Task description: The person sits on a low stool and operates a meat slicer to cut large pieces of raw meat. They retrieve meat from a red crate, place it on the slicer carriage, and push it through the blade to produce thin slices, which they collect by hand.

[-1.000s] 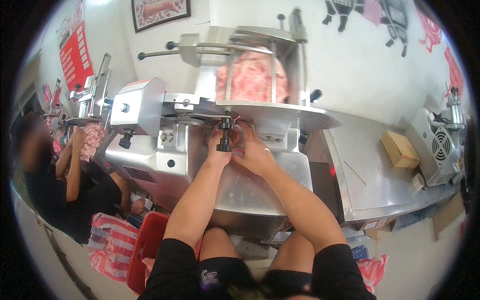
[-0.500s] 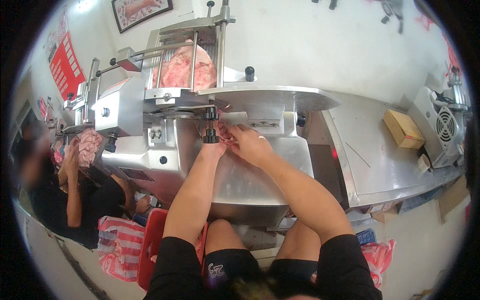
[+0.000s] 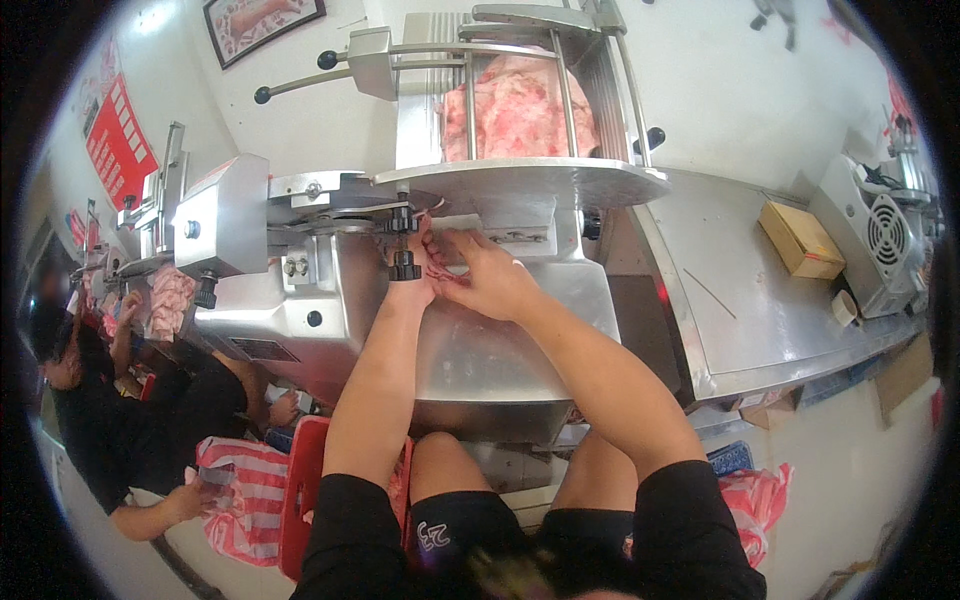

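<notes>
A metal meat slicer stands before me. Its carriage carries a pale pink block of meat under metal bars. Below the blade, thin reddish slices of meat lie between my two hands. My left hand reaches up beneath the blade, palm against the slices; black knobs hide most of its fingers. From the right, my right hand curls thumb and fingers around the slices, close to the left fingertips. A white band shows on one right finger.
At left, a co-worker sits by a second slicer with meat slices. A red crate and a striped bag stand low left. The steel table at right bears a cardboard box, a thin rod and a grey machine.
The carriage with the meat block has slid to the right. My hands remain under the blade, the right one slightly farther left. The co-worker's nearer hand has dropped to the striped bag.
</notes>
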`<act>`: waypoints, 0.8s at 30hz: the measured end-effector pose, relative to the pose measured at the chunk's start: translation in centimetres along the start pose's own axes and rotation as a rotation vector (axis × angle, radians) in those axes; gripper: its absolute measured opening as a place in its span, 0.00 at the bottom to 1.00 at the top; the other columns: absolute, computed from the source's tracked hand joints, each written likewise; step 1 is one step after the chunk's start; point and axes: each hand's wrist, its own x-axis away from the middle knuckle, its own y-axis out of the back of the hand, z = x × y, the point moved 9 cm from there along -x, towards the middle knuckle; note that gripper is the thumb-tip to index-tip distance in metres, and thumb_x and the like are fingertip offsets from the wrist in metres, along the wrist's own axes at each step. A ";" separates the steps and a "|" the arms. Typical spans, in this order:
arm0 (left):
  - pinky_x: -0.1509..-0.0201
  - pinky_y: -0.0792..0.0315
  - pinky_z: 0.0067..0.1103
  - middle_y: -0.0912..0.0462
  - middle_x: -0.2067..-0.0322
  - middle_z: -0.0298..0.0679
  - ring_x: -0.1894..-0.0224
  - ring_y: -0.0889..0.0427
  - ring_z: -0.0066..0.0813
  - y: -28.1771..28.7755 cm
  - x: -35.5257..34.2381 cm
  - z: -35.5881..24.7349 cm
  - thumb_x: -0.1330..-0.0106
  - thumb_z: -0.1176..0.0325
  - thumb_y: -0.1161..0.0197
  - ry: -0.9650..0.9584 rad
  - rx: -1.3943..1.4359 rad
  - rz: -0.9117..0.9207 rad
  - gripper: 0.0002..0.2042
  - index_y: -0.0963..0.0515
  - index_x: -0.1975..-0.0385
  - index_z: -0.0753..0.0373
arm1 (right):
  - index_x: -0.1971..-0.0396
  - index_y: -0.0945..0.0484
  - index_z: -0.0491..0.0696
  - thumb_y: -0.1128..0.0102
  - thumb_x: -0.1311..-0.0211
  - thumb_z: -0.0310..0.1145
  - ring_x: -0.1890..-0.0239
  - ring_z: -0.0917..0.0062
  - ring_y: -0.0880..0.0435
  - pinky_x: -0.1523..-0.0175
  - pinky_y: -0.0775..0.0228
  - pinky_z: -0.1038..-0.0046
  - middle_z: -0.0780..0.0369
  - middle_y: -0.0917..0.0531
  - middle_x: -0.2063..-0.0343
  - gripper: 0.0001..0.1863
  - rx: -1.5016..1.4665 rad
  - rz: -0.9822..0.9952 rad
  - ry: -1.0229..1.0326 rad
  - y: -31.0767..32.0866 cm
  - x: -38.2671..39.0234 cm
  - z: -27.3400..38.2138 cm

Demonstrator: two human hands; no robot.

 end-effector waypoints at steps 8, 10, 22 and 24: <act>0.50 0.20 0.32 0.17 0.56 0.34 0.54 0.17 0.32 -1.5 0.2 -0.7 0.25 0.60 0.41 -0.086 0.033 0.175 0.11 0.23 0.48 0.53 | 0.27 0.44 0.41 0.30 0.47 0.46 0.36 0.45 0.28 0.33 0.31 0.55 0.41 0.30 0.37 0.50 -0.147 -0.069 0.072 0.3 -0.9 0.5; 0.49 0.20 0.34 0.17 0.56 0.34 0.53 0.17 0.33 -2.0 0.7 -0.5 0.24 0.60 0.42 -0.061 0.019 0.145 0.11 0.24 0.47 0.53 | 0.28 0.42 0.42 0.29 0.45 0.45 0.36 0.46 0.27 0.33 0.31 0.57 0.43 0.28 0.38 0.48 -0.158 -0.079 0.061 0.4 -0.7 0.1; 0.53 0.20 0.31 0.18 0.60 0.30 0.58 0.17 0.28 -1.1 -1.4 1.3 0.25 0.58 0.39 0.012 0.017 0.221 0.07 0.25 0.53 0.48 | 0.39 0.25 0.47 0.34 0.42 0.39 0.42 0.51 0.22 0.37 0.27 0.57 0.50 0.21 0.48 0.30 0.051 0.004 0.001 -0.2 -0.5 -1.3; 0.63 0.24 0.25 0.23 0.66 0.28 0.66 0.21 0.23 -3.0 0.5 0.9 0.26 0.62 0.37 0.018 -0.008 0.198 0.07 0.24 0.53 0.49 | 0.40 0.24 0.47 0.34 0.42 0.39 0.43 0.52 0.22 0.37 0.27 0.58 0.50 0.20 0.48 0.29 0.099 -0.010 0.023 -0.1 -0.3 -1.7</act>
